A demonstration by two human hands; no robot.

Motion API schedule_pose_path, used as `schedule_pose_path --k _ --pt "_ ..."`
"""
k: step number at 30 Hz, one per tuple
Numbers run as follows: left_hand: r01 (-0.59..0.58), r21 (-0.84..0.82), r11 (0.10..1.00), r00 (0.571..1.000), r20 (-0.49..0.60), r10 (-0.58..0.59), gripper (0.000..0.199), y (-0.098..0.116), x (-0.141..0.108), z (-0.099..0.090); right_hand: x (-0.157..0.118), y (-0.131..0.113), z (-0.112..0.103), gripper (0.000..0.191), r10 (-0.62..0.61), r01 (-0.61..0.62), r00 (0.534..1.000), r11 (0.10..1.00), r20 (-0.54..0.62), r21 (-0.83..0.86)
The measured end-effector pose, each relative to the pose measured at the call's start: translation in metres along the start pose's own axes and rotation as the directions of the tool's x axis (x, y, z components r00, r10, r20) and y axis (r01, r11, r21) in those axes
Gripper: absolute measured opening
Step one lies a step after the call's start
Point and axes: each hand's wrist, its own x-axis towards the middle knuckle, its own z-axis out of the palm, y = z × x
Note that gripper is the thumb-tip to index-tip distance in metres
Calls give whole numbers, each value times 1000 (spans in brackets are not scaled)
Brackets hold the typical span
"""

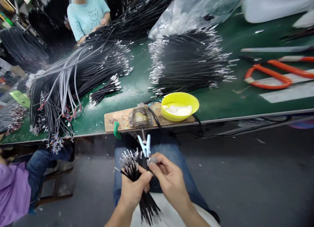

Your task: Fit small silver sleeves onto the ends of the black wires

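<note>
My left hand [133, 187] is closed round a bundle of short black cables [148, 204], their bare silvery wire ends fanned out at the top. Just right of it, my right hand [169, 178] pinches a single black cable near its tip, partly hidden by the fingers. Right above those fingertips is a light blue clothespin [145, 145], fixed to the shaft of a small motor [141, 118]. The motor sits on a wooden board [114, 118] at the table's front edge. Both hands are over my lap.
On the board stands a yellow bowl [180, 106] with white stuff inside; a green clamp [117, 130] grips the edge. Stacked black cables [188, 62], grey cables [66, 70] and orange-handled scissors [267, 76] lie on the green table [220, 103]. A person [89, 16] works opposite; another [14, 191] sits left.
</note>
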Motion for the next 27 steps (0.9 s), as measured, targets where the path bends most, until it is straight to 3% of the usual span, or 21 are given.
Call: schedule_pose_path --k 3,4,6,7,9,11,12,14,16,18,23,27 --pt "-3 33 999 997 -77 6 45 -2 0 2 0 -4 0 21 -162 147 982 978 -92 -151" --pt "9 27 1000 997 -73 -7 45 -2 0 1 1 -6 -2 21 -139 132 989 984 -48 -122" --pt "3 28 1000 999 -45 -2 43 -1 0 -3 5 -8 -6 26 34 -41 990 998 138 49" --pt "-27 48 999 999 -37 29 40 1 0 -4 7 -8 -9 30 140 -181 956 973 257 143" --pt "-117 122 986 992 -40 123 31 5 0 -7 13 -8 -14 38 296 -439 836 867 462 238" --pt "-182 197 963 977 -75 200 21 10 0 -8 22 -7 -19 40 373 -553 748 807 549 205" --pt "-193 218 957 971 -99 218 17 12 0 -8 27 -7 -21 40 389 -558 734 812 556 169" --pt "-188 239 953 963 -146 227 13 16 -1 -8 39 -9 -23 39 382 -500 772 858 508 115" --pt "-166 253 953 957 -193 218 9 19 -3 -6 50 -13 -21 41 329 -405 855 906 400 121" --pt "-144 245 959 953 -226 201 7 23 -5 -3 58 -18 -16 45 269 -330 901 934 341 134" --pt "-186 190 964 939 -255 232 10 34 -6 2 61 -28 5 46 284 -380 885 899 368 219" --pt "-207 220 953 929 -262 262 13 36 0 1 58 -29 13 41 279 -361 919 881 279 307"
